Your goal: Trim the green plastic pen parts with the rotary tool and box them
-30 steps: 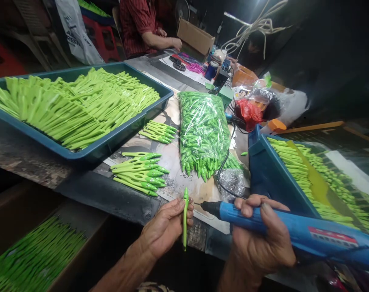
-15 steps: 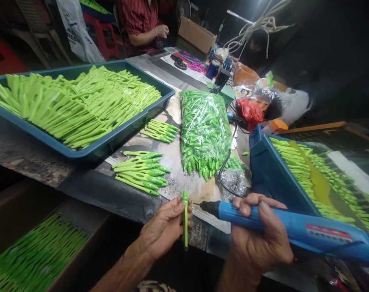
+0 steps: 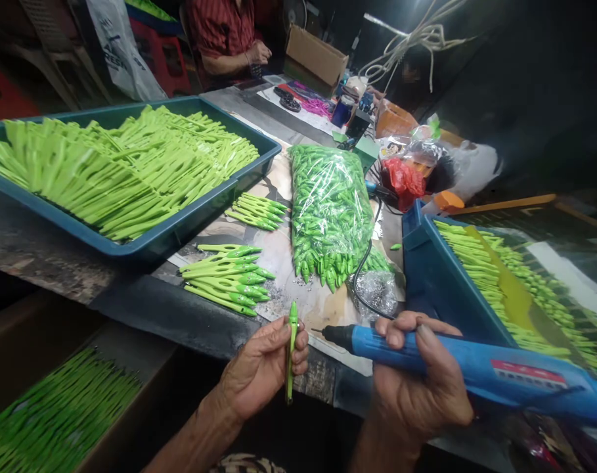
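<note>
My left hand point(image 3: 261, 364) is closed round a slim green plastic piece point(image 3: 291, 348), held upright at the table's near edge. My right hand point(image 3: 421, 387) grips a blue electric screwdriver point(image 3: 475, 371) lying level, its thin bit pointing left and ending a little to the right of the green piece. Just beyond my left hand lies a small pile of assembled green pieces point(image 3: 226, 279). A second small pile point(image 3: 256, 211) lies farther back.
A teal tray point(image 3: 180, 226) full of green parts fills the left. A clear bag of small green parts point(image 3: 328, 210) lies in the middle. A blue tray point(image 3: 426, 276) with green pieces stands right. A box of green pieces point(image 3: 56, 414) sits below left. A person in a red shirt point(image 3: 224, 33) sits at the far end.
The green piece in my left hand has shifted slightly left, away from the screwdriver bit. The person at the far end has drawn their hands in.
</note>
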{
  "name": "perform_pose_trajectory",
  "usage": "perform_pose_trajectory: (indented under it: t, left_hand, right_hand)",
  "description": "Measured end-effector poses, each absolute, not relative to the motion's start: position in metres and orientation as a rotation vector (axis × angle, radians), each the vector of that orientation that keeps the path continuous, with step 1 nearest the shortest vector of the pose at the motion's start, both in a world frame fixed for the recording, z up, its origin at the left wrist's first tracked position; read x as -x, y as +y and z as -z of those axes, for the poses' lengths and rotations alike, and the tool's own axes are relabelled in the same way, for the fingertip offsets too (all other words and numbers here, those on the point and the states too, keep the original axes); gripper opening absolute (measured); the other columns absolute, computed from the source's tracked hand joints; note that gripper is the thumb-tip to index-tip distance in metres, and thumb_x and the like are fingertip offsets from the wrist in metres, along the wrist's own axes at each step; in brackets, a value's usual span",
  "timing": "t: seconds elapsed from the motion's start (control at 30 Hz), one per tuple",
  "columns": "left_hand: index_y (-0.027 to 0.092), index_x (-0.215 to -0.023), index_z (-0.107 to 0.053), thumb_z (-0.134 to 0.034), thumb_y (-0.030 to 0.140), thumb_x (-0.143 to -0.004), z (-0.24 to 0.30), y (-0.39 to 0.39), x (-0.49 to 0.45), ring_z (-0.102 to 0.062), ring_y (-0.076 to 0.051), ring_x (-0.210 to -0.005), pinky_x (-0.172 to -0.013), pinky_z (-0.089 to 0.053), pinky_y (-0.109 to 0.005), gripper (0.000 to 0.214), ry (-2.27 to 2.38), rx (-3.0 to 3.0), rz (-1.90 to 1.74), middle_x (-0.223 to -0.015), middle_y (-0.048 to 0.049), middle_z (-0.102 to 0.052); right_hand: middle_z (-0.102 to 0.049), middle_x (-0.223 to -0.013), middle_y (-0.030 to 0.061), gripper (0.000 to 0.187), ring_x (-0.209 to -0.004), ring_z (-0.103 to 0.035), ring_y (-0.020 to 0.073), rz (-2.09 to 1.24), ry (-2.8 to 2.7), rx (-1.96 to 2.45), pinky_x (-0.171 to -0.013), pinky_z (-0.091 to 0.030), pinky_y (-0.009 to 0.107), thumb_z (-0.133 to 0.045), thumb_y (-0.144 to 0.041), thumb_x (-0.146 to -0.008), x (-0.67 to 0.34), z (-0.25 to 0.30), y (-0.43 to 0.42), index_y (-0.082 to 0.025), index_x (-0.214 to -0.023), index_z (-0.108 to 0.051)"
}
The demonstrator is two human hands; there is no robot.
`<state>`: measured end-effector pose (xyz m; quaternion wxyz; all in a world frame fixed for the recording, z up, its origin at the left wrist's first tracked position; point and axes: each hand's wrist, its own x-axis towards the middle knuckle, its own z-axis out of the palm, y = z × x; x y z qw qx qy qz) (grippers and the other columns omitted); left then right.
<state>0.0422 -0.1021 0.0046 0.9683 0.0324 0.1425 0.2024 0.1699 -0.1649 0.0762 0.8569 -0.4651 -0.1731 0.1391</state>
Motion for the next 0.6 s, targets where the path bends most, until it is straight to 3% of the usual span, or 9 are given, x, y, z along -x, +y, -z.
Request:
perform_pose_trajectory:
  t: [0.37,0.6]
  left_hand:
    - [0.01,-0.078,-0.059,-0.062,0.016,-0.073,-0.0005,-0.1024,-0.0412,-0.046,-0.006,-0.05,-0.05,-0.034,-0.02,0.008,0.276,-0.152,-0.358,-0.067,-0.0026,-0.055]
    - [0.009,-0.069,-0.058,-0.065,0.02,-0.072,-0.0005,-0.104,-0.0377,-0.04,-0.003,-0.045,-0.042,-0.026,-0.016,0.013,0.249,-0.206,-0.336,-0.063,-0.0023,-0.054]
  right_hand:
    - [-0.056,-0.064,-0.0003,0.012,-0.049,-0.046,0.0087,-0.317,-0.359,0.967,-0.057,-0.042,0.026,-0.053,-0.011,-0.065,-0.1712,-0.0744,-0.1672,-0.017,-0.075,-0.053]
    - [-0.056,-0.064,0.0002,0.012,-0.05,-0.046,0.0092,-0.311,-0.396,0.952,-0.058,-0.041,0.027,-0.051,-0.01,-0.067,-0.1701,-0.0736,-0.1677,-0.017,-0.076,-0.055]
